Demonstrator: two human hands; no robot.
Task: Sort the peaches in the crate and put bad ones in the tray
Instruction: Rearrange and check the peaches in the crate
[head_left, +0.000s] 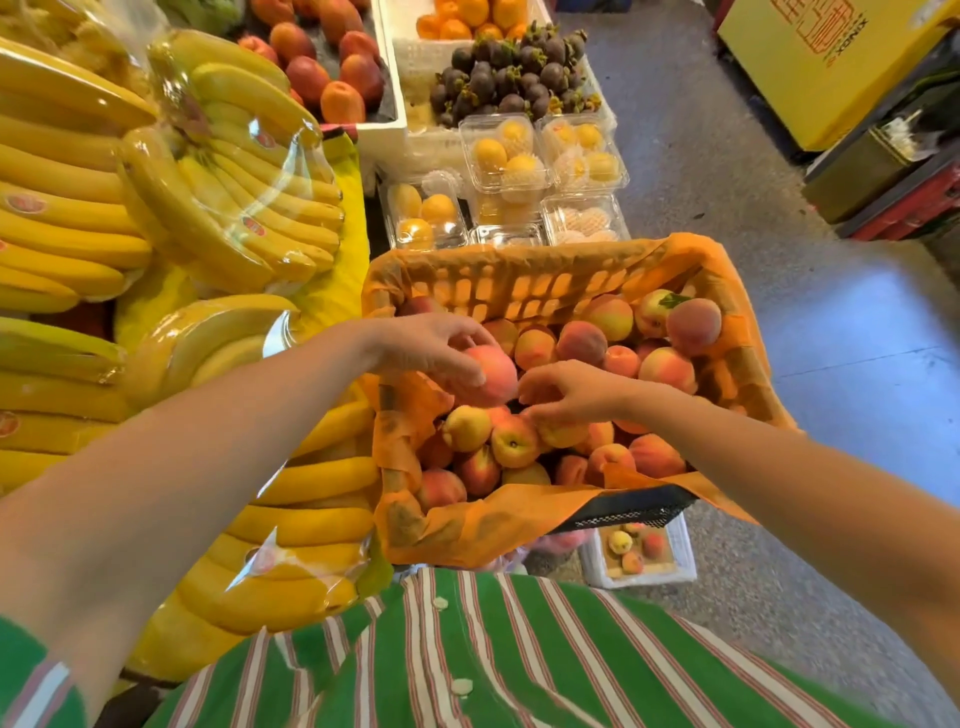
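Orange paper, crinkled and stained in patches, lines my crate (524, 291), a slotted plastic box with a black mesh edge showing at its near rim.

Contents: peaches (511, 441), round, matte and fuzzy, blushed red over yellow, heaped loosely across the crate floor and banked highest at its far right corner.

My left hand (431, 348) reaches over the crate's left wall; its grip is closed around one peach (496, 371), rosy pink and smooth-skinned, lifted clear above the heap.

My right hand (571, 389) comes across the crate's near right corner, fingers curled down narrowly, the tips resting on a yellowish peach in the heap, just beside the lifted one. I cannot tell whether that grip has actually closed on it.

Tray (680, 556): white, shallow, rectangular, on the floor below the crate's near right corner, holding a few small yellow-red peaches.

Left of the crate: bananas (234, 208), long curved bunches in glossy clear film.

Beyond the crate's far wall: clear hinged plastic boxes (504, 156) of yellow fruit in white foam netting, and past them dark purple mangosteens (514, 73) in a mound.

Nearest me: my green striped shirt (467, 649).
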